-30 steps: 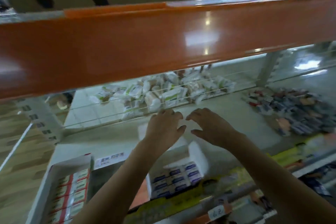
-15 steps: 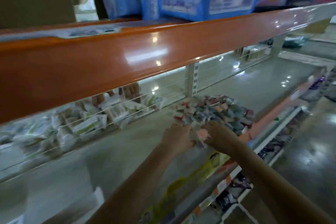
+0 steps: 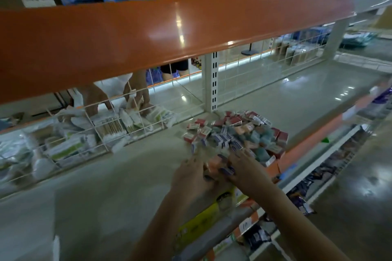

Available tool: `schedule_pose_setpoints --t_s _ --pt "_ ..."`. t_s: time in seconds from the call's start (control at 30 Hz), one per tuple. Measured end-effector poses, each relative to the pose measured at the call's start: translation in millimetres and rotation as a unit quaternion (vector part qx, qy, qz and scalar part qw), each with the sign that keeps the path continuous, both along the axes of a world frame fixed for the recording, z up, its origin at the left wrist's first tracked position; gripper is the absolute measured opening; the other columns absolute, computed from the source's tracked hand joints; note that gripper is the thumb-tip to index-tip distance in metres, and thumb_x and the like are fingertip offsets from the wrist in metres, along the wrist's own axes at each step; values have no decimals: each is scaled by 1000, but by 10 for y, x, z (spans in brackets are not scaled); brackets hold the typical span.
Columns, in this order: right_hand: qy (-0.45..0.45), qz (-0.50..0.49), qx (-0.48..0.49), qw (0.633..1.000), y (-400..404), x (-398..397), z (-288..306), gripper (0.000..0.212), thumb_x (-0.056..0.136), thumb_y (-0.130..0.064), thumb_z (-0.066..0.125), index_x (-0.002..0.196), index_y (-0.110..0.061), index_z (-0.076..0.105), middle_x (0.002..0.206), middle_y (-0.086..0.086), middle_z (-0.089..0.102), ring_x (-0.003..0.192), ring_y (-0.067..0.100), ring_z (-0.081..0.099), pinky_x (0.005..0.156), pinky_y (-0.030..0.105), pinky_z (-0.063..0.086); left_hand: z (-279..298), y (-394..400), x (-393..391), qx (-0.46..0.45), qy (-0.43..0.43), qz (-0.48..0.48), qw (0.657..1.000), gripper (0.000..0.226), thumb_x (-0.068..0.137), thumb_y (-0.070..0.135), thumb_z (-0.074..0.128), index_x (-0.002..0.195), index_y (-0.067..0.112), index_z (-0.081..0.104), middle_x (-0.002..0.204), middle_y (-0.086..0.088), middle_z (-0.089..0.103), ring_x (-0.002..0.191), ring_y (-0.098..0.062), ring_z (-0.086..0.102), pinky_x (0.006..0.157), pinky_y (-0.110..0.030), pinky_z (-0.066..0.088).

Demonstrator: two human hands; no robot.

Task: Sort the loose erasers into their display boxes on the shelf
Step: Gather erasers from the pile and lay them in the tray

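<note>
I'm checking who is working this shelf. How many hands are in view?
4. The wearer's left hand and right hand meet at the near edge of the pile of small wrapped erasers. Another person's two hands reach behind the white wire divider.

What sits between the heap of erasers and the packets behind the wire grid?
Only bare grey shelf lies between the eraser heap and the packets behind the wire grid, seen from the head camera.
</note>
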State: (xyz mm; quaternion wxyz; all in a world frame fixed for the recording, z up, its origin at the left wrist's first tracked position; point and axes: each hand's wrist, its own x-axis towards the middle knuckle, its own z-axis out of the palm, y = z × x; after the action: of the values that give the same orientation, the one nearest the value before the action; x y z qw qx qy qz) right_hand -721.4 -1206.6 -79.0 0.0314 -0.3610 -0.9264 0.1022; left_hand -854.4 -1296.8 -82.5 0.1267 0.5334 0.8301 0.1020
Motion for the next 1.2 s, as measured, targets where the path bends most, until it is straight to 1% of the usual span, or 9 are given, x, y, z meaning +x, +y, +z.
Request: schedule_pose_setpoints --t_s 0.17,0.3,0.43,0.57,0.73,0.83,0.97,1.1,1.2 --pt "36 19 8 999 2 38 -30 27 95 -31 46 114 -14 54 124 2 47 117 18 41 91 25 39 -49 -43 34 33 17 15 999 59 84 57 53 128 19 46 117 -2 56 110 -21 49 87 -31 44" --pt "43 21 15 999 47 43 -49 23 95 -25 45 114 -14 53 122 2 46 119 18 40 89 25 39 -113 -79 25 44 9 6 999 51 80 67 49 117 32 51 97 5 56 96 -17 53 75 -28 44" --pt "44 27 28 998 38 28 -81 23 95 -13 42 114 -16 53 121 1 46 117 18 42 90 26 41 -82 -111 -29 10 -19 0 1000 26 84 39 57 108 29 60 99 0 53 97 -21 52 75 -28 41" --pt "49 34 17 998 17 18 -89 29 91 -3 40 115 -15 51 123 2 44 115 18 42 91 26 41 -87 -141 -37 48 -27 6 998 17 83 32 61 99 28 65 97 1 57 93 -20 55 74 -30 44" --pt "44 51 1 998 88 53 -48 25 91 -12 44 116 -15 46 124 2 44 117 18 39 94 26 37 -88 -167 -7 98 -28 6 995 20 83 40 63 101 32 64 97 8 59 93 -12 53 70 -24 39" --pt "82 36 -30 996 100 96 -5 17 90 -17 48 107 -19 49 112 -1 52 104 13 45 84 23 38 -39 -205 -1 134 -41 10 990 20 85 37 64 104 33 63 98 12 59 94 -7 51 69 -19 35" --pt "151 61 -41 986 37 126 62 18 90 -19 54 109 -16 52 103 -5 52 90 8 46 74 14 35 64 -330 -48 166 -47 19 985 19 86 36 63 104 30 63 99 16 58 90 -3 48 69 -17 36" --pt "205 85 -58 973 -138 8 121 14 86 -20 61 99 -22 54 95 -10 51 87 8 51 77 21 46 171 -611 -185 191 -32 46 980 16 87 36 62 102 35 62 97 19 59 84 1 46 64 -8 33" --pt "216 110 -88 966 -357 -154 197 15 86 -20 63 97 -25 55 91 -18 48 83 1 49 73 15 45 246 -898 -312 203 -32 70 976 16 86 33 63 101 37 62 95 23 58 80 3 46 64 -6 33"
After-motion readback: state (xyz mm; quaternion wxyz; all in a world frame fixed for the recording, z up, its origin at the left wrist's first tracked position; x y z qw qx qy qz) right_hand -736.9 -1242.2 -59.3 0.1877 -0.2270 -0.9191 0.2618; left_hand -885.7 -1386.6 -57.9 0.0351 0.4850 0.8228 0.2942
